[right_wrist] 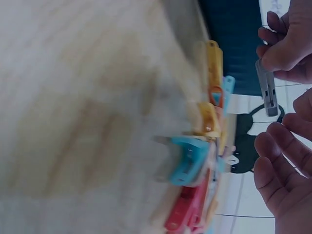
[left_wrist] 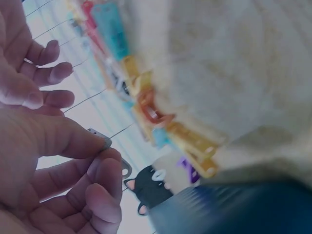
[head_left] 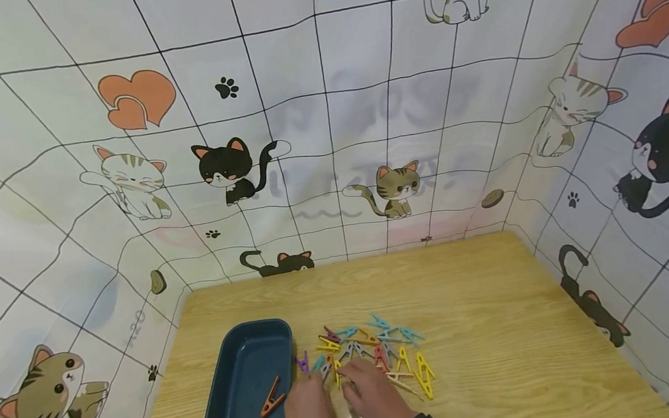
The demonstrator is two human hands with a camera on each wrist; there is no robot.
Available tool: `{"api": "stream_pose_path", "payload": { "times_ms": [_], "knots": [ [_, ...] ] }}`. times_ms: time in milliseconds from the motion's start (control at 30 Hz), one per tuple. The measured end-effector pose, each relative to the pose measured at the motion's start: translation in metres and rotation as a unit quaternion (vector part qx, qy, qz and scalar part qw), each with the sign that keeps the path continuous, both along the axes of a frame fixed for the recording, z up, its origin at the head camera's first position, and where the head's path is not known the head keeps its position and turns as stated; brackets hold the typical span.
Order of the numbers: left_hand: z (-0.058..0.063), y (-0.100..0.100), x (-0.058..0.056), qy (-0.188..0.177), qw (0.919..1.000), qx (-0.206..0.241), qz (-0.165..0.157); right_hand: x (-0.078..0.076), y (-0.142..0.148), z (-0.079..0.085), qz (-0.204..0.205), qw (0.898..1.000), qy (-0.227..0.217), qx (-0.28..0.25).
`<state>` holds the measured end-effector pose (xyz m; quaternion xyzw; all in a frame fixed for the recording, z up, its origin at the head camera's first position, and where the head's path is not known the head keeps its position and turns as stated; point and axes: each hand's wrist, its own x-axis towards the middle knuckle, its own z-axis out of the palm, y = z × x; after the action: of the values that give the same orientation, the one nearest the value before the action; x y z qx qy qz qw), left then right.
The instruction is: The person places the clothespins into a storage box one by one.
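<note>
My left hand (head_left: 308, 412) pinches a grey clothespin (right_wrist: 268, 92) between thumb and forefinger, just right of a dark blue tray. In the left wrist view the fingertips cover most of that clothespin. Beside it, my right hand (head_left: 376, 392) holds nothing; its fingers are loosely bent and apart in the right wrist view. Loose clothespins lie on the table beyond both hands, among them a yellow one (head_left: 425, 375), a red one (head_left: 380, 356) and a purple one (head_left: 303, 362). Inside the tray (head_left: 211, 406) rests one orange-brown clothespin (head_left: 272, 400).
Wood-patterned table (head_left: 500, 327) extends to the right of the clothespins. Behind and on both sides hang white sheets (head_left: 316, 131) with grid lines and cartoon cats. Light blue clothespins (head_left: 408, 334) lie at the far side of the pile.
</note>
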<state>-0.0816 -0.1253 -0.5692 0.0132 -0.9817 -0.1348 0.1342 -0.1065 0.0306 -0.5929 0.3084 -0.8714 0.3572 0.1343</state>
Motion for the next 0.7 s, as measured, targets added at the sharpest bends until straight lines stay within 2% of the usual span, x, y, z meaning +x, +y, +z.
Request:
{"api": "stream_pose_path", "payload": {
  "times_ms": [100, 233, 433, 600, 700],
  "knots": [
    [0.011, -0.005, 0.003, 0.023, 0.9997, 0.01, -0.005, -0.004, 0.001, 0.003, -0.009, 0.998, 0.057, -0.005],
    [0.022, -0.014, 0.006, 0.044, 0.9989, 0.014, -0.006, -0.008, 0.002, 0.011, -0.012, 0.998, 0.065, -0.013],
    [0.033, -0.032, 0.007, 0.016, 0.9993, 0.021, 0.027, -0.011, 0.001, 0.019, -0.005, 0.996, 0.08, -0.029],
    [0.032, -0.048, 0.006, -0.021, 0.9973, 0.031, 0.063, -0.011, -0.001, 0.019, 0.005, 0.995, 0.088, -0.041],
    [0.03, -0.059, 0.005, -0.027, 0.996, 0.035, 0.077, -0.01, -0.004, 0.017, 0.011, 0.995, 0.083, -0.049]
  ]
}}
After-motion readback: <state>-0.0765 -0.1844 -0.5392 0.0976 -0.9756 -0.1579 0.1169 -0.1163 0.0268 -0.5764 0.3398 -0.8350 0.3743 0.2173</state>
